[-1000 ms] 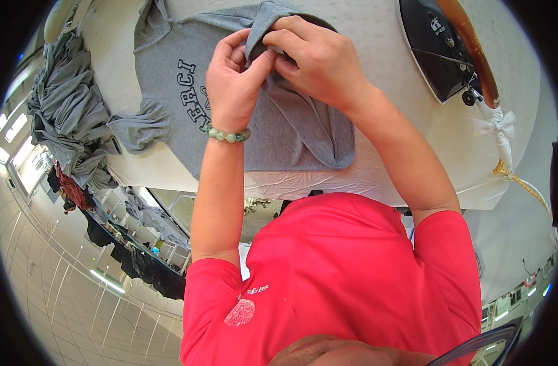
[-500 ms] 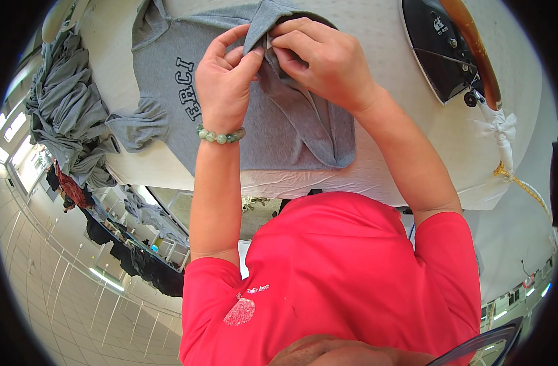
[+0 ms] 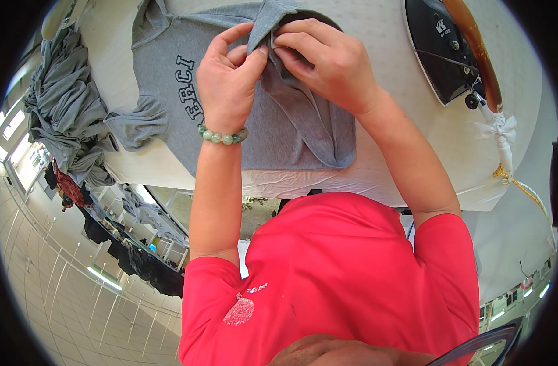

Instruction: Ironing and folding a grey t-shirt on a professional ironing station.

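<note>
A grey sweatshirt (image 3: 230, 149) with dark-outlined lettering lies spread over the white-covered table (image 3: 376, 177). My left hand (image 3: 229, 79), a bead bracelet (image 3: 223, 135) at its wrist, pinches a folded edge of the garment between thumb and fingers. Just to its right, my right hand (image 3: 334, 64) has its fingers curled and pressed on the same opened edge, close to the left thumb. A turned-back flap of the sweatshirt, showing a pale strip along its seam, hangs below both hands. The exact spot under the right fingertips is partly hidden.
An iron (image 3: 443, 52) with a black body and brown handle rests at the far right, its wrapped cord (image 3: 504, 137) trailing toward me. Crumpled grey garments (image 3: 65, 97) are heaped at the table's left edge. Dark clothes (image 3: 145, 262) lie beyond, at lower left.
Both hands have shifted very slightly to the right, keeping their grip on the sweatshirt's edge. The garment and the iron look otherwise the same.
</note>
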`<action>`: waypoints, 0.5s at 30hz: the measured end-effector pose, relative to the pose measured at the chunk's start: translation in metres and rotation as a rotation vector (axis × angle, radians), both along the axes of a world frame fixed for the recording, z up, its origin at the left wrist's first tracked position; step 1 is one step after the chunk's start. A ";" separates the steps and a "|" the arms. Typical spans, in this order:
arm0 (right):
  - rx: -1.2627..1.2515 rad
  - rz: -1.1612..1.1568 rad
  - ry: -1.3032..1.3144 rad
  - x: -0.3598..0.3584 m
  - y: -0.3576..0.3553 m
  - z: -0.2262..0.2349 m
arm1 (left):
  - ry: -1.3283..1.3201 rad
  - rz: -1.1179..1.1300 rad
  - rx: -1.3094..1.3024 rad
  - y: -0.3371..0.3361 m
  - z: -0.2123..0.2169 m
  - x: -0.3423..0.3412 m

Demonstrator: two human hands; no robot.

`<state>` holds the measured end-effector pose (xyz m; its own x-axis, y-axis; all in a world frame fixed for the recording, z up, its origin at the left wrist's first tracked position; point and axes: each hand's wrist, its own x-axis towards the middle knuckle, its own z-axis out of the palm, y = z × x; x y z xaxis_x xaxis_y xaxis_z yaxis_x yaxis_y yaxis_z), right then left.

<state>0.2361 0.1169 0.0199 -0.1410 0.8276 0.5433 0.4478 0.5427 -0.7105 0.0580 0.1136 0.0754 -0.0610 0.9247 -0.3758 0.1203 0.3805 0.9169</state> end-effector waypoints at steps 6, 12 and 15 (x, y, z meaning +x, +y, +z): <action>0.088 0.034 -0.064 0.005 0.000 -0.005 | 0.120 -0.019 0.018 -0.001 0.003 0.005; 0.090 0.022 -0.119 0.006 -0.002 -0.004 | 0.347 -0.134 0.122 0.000 0.009 0.012; 0.096 0.009 -0.092 0.005 -0.002 -0.006 | 0.374 -0.161 0.133 0.000 0.009 0.014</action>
